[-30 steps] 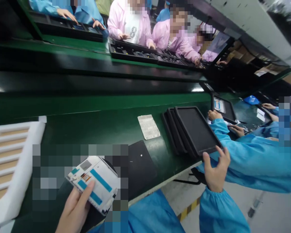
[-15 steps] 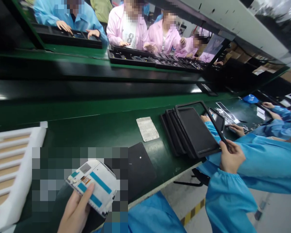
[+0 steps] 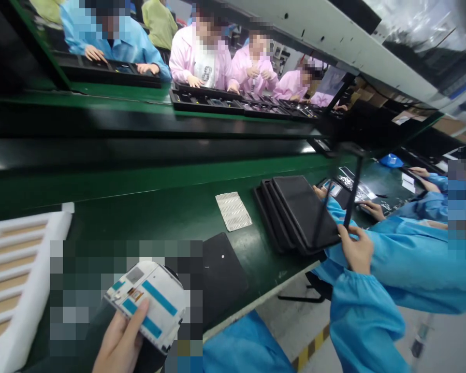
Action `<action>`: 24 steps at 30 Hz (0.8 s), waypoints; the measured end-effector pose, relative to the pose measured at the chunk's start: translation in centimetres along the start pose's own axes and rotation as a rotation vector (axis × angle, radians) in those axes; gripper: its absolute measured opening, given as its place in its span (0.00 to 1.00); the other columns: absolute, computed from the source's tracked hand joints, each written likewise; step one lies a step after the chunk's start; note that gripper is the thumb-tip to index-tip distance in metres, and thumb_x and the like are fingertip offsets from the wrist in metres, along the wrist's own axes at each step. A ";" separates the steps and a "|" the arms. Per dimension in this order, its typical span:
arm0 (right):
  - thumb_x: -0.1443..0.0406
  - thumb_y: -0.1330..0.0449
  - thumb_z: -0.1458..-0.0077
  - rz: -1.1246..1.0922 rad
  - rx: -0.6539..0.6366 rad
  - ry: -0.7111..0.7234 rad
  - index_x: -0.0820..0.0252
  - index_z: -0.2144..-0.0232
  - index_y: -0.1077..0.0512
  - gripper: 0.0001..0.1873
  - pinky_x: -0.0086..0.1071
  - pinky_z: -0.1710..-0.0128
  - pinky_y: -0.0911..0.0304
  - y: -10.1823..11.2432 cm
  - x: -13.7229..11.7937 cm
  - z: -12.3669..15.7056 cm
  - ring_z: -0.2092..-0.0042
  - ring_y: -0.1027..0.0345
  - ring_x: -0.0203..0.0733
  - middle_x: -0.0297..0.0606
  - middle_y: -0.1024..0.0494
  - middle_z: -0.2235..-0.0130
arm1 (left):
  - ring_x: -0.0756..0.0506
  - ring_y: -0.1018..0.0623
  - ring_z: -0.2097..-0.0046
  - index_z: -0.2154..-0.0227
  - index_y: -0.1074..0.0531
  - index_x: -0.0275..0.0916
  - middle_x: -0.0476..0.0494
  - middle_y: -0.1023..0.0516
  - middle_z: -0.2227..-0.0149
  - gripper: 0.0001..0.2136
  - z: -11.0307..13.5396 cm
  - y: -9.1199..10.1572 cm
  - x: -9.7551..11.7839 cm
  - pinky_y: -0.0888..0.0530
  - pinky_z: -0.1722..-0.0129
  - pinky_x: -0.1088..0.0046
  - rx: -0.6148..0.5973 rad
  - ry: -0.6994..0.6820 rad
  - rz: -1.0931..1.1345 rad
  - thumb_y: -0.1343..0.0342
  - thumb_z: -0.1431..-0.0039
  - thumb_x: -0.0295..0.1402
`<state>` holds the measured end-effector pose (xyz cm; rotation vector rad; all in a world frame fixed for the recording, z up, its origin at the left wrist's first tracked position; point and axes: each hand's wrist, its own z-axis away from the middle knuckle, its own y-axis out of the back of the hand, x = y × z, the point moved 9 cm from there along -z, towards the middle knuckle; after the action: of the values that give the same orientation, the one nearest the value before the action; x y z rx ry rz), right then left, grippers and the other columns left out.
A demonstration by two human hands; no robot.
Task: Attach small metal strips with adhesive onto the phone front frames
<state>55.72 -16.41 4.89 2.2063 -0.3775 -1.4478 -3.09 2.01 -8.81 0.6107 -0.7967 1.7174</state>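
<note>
At about 7 o'clock, close to the camera, the left hand (image 3: 120, 342) grips a white phone frame (image 3: 149, 303) with blue strips, thumb on top, just as it did a moment ago. It sits over a dark pad (image 3: 221, 269) on the green table (image 3: 159, 212). At 9 o'clock lies a white foam rack (image 3: 23, 269) with slots.

At about 4 o'clock the right hand (image 3: 356, 248), in a blue sleeve, is closed around the near edge of a black tray (image 3: 353, 181). One second ago this tray lay flat on top of the stack; half a second ago it was half tipped up; now it stands nearly upright, seen edge-on. The stack of black trays (image 3: 295, 212) stays flat at 3 o'clock, just left of the hand.

Near the middle lies a small white ribbed sheet (image 3: 233, 211). Past the stack, at 2 o'clock, a co-worker's hand (image 3: 370, 209) rests on the table.

Far off at 12 o'clock, people in pink and blue coats work over black trays
</note>
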 end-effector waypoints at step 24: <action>0.42 0.40 0.52 -0.088 -0.191 0.044 0.56 0.75 0.33 0.24 0.34 0.86 0.46 -0.1 -8.4 2.0 0.84 0.43 0.37 0.29 0.35 0.83 | 0.33 0.22 0.47 0.50 0.26 0.39 0.42 0.18 0.53 0.34 -0.5 -0.2 0.0 0.22 0.49 0.63 -0.110 -0.069 0.080 0.27 0.61 0.46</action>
<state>50.52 -12.80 10.81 2.1199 -0.1230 -1.4148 -2.93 2.42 -9.04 0.5714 -0.9693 1.7195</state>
